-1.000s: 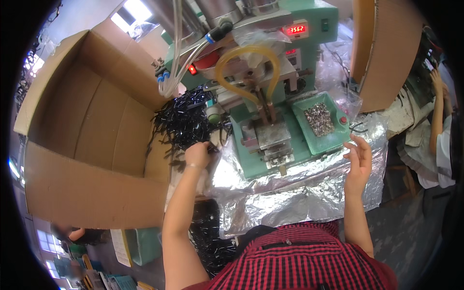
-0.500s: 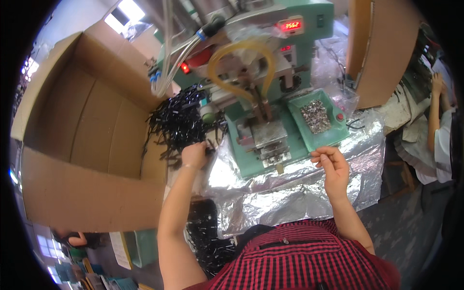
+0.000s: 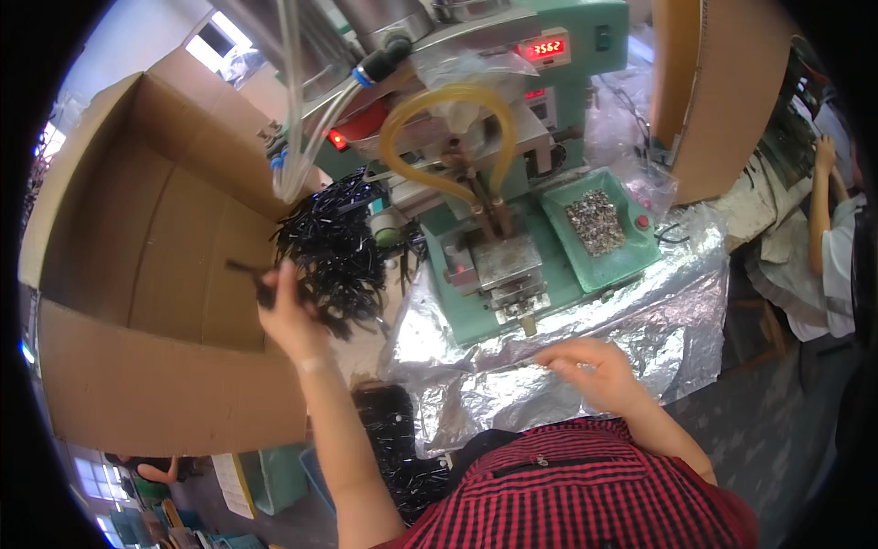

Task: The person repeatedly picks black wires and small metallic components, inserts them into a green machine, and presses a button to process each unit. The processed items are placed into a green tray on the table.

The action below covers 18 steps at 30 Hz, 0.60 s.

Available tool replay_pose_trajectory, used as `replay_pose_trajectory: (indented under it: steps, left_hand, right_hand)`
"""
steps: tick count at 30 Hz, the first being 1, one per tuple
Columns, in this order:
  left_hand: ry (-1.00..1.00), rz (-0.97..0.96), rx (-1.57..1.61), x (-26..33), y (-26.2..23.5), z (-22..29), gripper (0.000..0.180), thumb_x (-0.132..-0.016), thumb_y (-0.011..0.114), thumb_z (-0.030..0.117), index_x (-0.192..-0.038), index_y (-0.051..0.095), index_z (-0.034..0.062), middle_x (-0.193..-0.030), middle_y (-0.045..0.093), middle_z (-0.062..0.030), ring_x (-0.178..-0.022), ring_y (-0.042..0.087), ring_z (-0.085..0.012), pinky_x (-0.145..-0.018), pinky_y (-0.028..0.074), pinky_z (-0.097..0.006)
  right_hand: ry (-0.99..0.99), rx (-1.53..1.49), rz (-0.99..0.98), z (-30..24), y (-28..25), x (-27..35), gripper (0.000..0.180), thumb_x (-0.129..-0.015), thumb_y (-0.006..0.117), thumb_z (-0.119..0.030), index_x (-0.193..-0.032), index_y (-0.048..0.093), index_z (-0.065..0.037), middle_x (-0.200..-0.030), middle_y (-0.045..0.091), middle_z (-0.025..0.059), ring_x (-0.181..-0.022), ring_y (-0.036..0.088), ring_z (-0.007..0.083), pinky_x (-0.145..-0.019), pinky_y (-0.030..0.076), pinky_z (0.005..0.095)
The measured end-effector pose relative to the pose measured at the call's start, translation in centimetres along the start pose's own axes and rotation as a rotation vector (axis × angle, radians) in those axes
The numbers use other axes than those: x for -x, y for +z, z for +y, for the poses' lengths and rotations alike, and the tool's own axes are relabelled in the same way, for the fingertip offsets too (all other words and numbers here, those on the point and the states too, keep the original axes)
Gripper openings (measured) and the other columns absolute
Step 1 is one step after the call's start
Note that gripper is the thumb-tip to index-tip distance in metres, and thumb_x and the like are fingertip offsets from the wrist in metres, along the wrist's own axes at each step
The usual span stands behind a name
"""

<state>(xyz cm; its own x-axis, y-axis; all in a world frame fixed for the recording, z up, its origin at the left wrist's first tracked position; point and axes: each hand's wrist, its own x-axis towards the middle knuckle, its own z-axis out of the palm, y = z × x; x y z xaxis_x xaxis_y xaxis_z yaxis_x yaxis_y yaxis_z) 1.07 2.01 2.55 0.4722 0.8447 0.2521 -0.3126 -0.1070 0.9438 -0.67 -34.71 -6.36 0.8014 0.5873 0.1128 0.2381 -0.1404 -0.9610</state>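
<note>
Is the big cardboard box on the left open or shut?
Open: the cardboard box has its flaps spread, showing a bare brown interior; the left hand holds black pieces at its edge.

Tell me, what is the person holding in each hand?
The left hand pinches a thin black strip near one end, beside the black pile. The right hand holds nothing visible, resting over foil.

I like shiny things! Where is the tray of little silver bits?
In the head view, the tray sits on the green machine's right side, above the foil.
</note>
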Motion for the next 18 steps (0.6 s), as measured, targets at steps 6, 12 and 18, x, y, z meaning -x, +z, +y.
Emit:
replay_pose_trajectory:
  steps: [6,12,18]
  left_hand:
    - [0.774,-0.524,-0.304,17.3,1.0,-0.4,0.015,-0.078,0.072,0.002,-0.090,0.063,0.0025,-0.072,0.059,-0.0061,-0.060,0.054,-0.0171,-0.056,0.043,-0.028]
    - [0.817,-0.925,-0.493,17.6,2.4,0.8,0.026,-0.076,0.072,-0.002,-0.101,0.067,0.0050,-0.060,0.052,-0.0030,-0.049,0.049,-0.0153,-0.048,0.039,-0.027]
    - [0.490,-0.290,-0.330,10.6,5.1,2.2,0.013,-0.083,0.069,0.003,-0.095,0.064,0.0059,-0.072,0.054,0.0045,-0.054,0.045,-0.0031,-0.043,0.036,-0.017]
  right_hand:
    - [-0.013,-0.607,-0.139,-3.6,4.0,-3.7,0.035,-0.100,0.047,-0.023,-0.124,0.060,-0.002,-0.123,0.062,0.0125,-0.114,0.057,0.0197,-0.098,0.043,0.0320]
    - [0.172,-0.850,0.086,-5.1,1.2,-4.6,0.037,-0.103,0.042,-0.029,-0.111,0.062,0.002,-0.095,0.069,0.0100,-0.087,0.062,0.0138,-0.078,0.049,0.0262]
    - [0.239,-0.676,0.154,-5.0,-1.9,-5.0,0.028,-0.100,0.049,-0.026,-0.094,0.061,-0.001,-0.060,0.058,0.0034,-0.049,0.054,0.0081,-0.045,0.042,0.0211]
